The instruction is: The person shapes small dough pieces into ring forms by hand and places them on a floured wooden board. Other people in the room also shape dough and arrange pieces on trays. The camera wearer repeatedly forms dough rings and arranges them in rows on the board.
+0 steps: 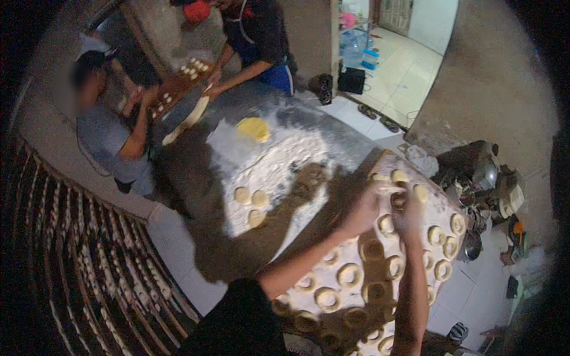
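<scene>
Both my hands are at the far end of a floured board of dough rings.
My left hand (pixel 368 204) reaches in from the left, beside my right hand (pixel 409 216); both are blurred, so I cannot tell whether either set of fingers is spread, pressed together or pinching dough. The dough rings (pixel 340 275) lie in loose rows on the board (pixel 438 207), at the near right, many of them under my forearms; a few pale dough discs (pixel 399 176) lie just beyond my hands. To the left, three more rounds (pixel 256 218) sit on the floury worktable (pixel 285 110), with a yellow disc (pixel 254 129) farther off. At the far side, a co-worker (pixel 255 47) holds a long dough strip (pixel 193 121).
</scene>
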Motion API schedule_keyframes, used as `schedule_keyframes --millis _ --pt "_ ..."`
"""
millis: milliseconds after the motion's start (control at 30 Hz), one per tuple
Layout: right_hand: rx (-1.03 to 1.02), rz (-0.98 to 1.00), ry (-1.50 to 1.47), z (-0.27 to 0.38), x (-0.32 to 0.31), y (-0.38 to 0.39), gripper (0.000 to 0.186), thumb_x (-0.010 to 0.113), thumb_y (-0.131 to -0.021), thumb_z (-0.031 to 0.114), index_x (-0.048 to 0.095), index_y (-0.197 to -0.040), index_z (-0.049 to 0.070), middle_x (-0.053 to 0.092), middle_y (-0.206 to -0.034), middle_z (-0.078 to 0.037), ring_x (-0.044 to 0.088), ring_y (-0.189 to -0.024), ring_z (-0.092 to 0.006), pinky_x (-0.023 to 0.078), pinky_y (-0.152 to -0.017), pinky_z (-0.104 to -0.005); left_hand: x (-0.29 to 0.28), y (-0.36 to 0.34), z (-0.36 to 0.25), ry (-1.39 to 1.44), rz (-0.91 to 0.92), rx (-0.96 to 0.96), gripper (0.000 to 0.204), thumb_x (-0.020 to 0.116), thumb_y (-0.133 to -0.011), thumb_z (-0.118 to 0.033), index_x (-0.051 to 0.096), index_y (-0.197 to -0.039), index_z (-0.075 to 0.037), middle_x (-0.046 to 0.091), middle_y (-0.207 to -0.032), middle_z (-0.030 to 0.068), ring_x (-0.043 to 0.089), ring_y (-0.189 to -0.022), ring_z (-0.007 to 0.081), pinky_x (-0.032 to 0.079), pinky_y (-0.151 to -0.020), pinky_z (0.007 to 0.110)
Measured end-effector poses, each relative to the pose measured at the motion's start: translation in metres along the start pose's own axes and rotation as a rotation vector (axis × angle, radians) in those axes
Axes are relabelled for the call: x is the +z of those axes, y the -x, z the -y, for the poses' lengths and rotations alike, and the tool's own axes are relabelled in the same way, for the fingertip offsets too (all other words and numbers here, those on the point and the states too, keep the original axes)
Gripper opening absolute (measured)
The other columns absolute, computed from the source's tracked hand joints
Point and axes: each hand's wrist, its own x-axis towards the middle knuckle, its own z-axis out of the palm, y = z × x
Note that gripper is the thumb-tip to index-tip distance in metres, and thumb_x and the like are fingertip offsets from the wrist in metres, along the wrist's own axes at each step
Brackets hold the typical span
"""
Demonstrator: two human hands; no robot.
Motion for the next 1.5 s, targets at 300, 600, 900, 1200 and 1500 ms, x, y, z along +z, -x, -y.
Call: schedule_keyframes --millis 300,600,900,1200,1500 --pt "-0.559 0.241 0.051 0.177 0.335 0.001 0.053 0.065 -0.078 0.028 0.049 -0.117 -0.005 0.062 -0.094 -0.026 0.06 -0.089 -0.0389 0.048 -0.079 -0.0448 -0.283 0.191 0.167 -0.06 -0.426 -0.547 0.017 0.055 -0.088 -0.006 0.05 -0.104 -0.004 0.054 -0.083 0.0104 0.054 -0.074 0.0182 0.044 -0.066 0.032" --pt "0.072 0.678 -0.532 0.24 0.255 0.008 0.024 0.066 -0.082 0.006 0.047 -0.097 0.001 0.058 -0.093 -0.009 0.059 -0.088 -0.0177 0.048 -0.075 -0.0324 -0.316 0.161 0.143 0.603 -0.101 -0.547 0.037 0.057 -0.092 -0.023 0.049 -0.116 0.004 0.063 -0.099 0.0111 0.064 -0.088 0.0145 0.051 -0.069 0.025" --pt "-0.059 0.002 -0.118 0.287 0.285 0.05 0.044 0.073 -0.07 0.003 0.045 -0.104 0.002 0.051 -0.098 -0.013 0.055 -0.086 -0.0264 0.045 -0.076 -0.0343 -0.387 0.147 0.078 0.246 0.05 -0.286 0.022 0.068 -0.078 -0.007 0.061 -0.098 0.002 0.064 -0.092 0.0074 0.06 -0.085 0.0115 0.051 -0.073 0.028" --pt "0.027 0.457 -1.098 0.281 0.273 0.052 0.047 0.05 -0.086 0.013 0.039 -0.132 0.007 0.051 -0.091 -0.005 0.052 -0.088 -0.015 0.042 -0.08 -0.0296 -0.334 0.149 0.117 0.164 -0.339 0.074 0.031 0.051 -0.081 0.004 0.045 -0.111 -0.002 0.051 -0.106 0.0154 0.053 -0.09 0.03 0.044 -0.081 0.038" --pt "-0.131 -0.195 -0.22 0.292 0.235 0.064 0.042 0.044 -0.094 0.038 0.045 -0.124 0.008 0.054 -0.076 -0.008 0.053 -0.073 -0.0172 0.043 -0.071 -0.0319 -0.324 0.115 0.055 0.788 -0.279 -0.364 0.038 0.041 -0.091 -0.035 0.044 -0.116 -0.007 0.049 -0.099 0.0059 0.051 -0.087 0.0197 0.047 -0.073 0.034"
